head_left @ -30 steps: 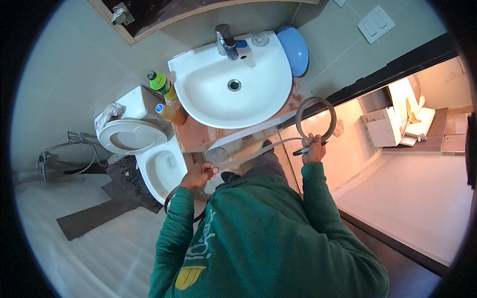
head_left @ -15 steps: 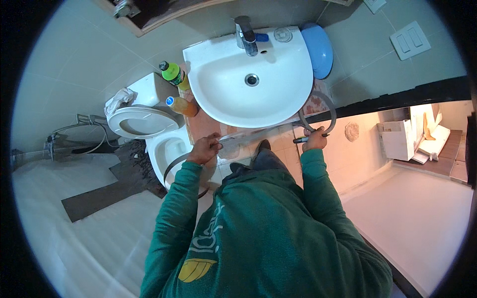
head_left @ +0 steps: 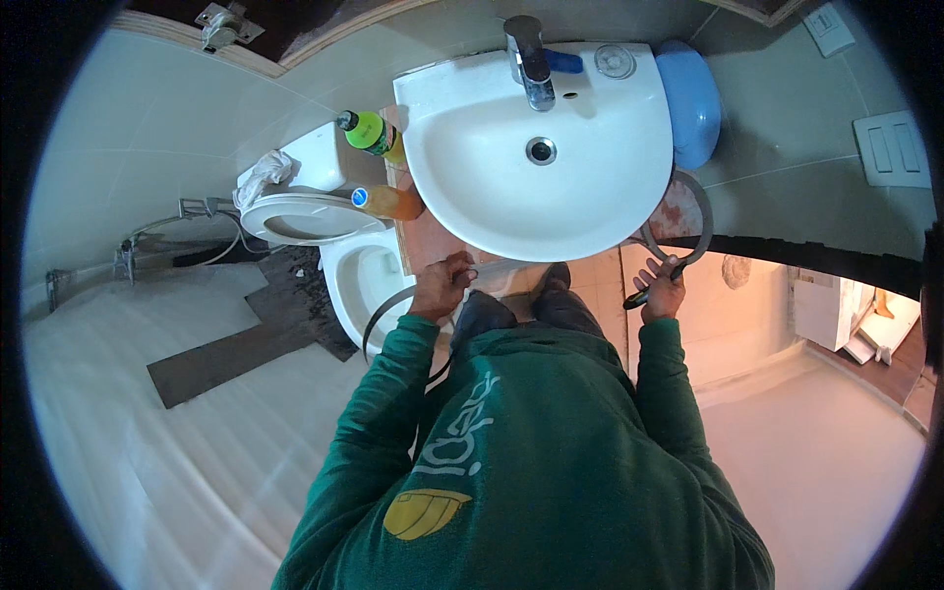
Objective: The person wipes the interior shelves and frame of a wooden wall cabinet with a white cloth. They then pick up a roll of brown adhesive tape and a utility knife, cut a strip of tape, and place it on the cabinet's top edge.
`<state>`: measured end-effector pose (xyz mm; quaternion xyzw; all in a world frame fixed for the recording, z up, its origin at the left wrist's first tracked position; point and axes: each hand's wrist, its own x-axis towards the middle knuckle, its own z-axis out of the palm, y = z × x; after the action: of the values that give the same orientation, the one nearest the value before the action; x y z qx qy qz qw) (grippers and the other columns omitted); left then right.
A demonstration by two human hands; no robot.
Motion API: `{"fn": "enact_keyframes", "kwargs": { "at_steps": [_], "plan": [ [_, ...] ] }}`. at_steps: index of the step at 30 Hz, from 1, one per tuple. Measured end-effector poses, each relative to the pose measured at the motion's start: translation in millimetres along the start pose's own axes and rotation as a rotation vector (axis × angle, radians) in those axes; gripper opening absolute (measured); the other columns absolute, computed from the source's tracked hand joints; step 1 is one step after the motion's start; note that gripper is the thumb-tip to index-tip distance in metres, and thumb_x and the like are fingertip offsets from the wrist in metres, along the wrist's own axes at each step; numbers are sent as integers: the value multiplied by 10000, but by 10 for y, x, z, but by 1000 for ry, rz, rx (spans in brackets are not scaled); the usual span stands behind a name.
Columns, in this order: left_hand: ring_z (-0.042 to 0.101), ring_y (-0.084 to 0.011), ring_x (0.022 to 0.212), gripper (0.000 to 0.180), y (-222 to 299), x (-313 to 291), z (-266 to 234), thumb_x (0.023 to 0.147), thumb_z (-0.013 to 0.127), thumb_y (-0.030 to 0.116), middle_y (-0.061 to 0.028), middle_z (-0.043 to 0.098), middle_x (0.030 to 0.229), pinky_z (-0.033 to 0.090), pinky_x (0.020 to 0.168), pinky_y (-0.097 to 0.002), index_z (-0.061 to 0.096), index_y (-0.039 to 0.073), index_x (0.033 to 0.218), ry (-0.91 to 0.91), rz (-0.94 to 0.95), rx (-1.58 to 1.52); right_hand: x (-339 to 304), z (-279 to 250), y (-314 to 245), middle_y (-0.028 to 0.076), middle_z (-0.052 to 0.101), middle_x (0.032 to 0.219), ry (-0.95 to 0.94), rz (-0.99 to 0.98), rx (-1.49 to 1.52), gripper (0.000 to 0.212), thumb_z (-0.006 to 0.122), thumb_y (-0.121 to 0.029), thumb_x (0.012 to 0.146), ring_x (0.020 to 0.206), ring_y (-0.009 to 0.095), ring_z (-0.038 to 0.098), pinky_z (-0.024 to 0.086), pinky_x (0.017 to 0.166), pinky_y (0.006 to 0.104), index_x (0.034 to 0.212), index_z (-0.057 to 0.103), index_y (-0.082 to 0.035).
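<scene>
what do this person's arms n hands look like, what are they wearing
Both arms have long, dark green sleeves reaching the wrists, matching the green top, which bears white lettering and a yellow emblem. The left hand and right hand are ungloved.

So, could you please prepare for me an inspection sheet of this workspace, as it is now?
Surface: reddish-brown ledge under a white sink.
Job's things: grey strip, coiled at right; dark marker; dark band looping by the left forearm.
Clutter: green bottle and orange bottle on the ledge; cloth by the toilet lid.
Hands: left hand pinches the strip near the ledge's front; right hand holds the marker, coil against it.
Cables: nothing seen.
Surroundings: blue basin beside the sink; switch plate on the right wall.
</scene>
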<state>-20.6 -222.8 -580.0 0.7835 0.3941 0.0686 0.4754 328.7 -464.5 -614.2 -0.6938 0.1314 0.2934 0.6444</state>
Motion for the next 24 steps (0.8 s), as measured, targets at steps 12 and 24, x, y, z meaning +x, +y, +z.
{"fn": "enact_keyframes", "kwargs": {
  "at_steps": [12,24],
  "plan": [
    [707,-413,883,165,85,28,-81,916,708,171,-208,709,933,548,792,-487,703,13,963,-29,87,103,-832,31,201,92,581,852,205,-260,-278,356,627,-287,1015,542,138,530,488,487,297,1202,504,-11],
    [699,-411,848,179,23,321,59,912,709,200,-209,716,948,543,762,-503,760,40,973,-58,308,158,-2007,489,461,93,661,975,-229,-295,-554,400,500,-294,1098,688,142,620,564,589,301,1401,523,-35]
  ]
}}
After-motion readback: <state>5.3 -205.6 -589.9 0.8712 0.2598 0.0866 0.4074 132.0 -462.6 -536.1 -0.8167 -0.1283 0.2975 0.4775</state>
